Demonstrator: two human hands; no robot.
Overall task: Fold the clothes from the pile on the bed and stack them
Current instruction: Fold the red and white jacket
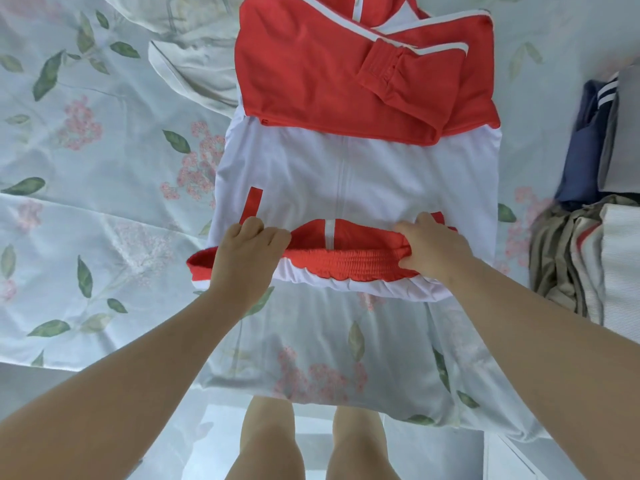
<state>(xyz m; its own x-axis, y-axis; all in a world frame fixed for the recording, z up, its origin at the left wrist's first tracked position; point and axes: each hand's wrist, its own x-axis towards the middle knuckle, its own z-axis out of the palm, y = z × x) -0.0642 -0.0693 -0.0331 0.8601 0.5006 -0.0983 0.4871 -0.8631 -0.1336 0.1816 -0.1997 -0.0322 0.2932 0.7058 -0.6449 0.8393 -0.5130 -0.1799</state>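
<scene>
Setting: bedroom in a home.
- Bed (86,161): takes up most of the view.
- Sheet (311,358): pale blue, printed with pink flower clusters and green leaves, with its near edge hanging over the bed's side.
- Floor (180,438): pale and glossy, visible below that edge.
- Household laundry on the bed:
  - red-and-white track jacket (346,161), laid flat at centre
  - folded clothes (588,161), navy, grey and striped, at the right edge
  - crumpled pale garment (197,74), upper left
</scene>
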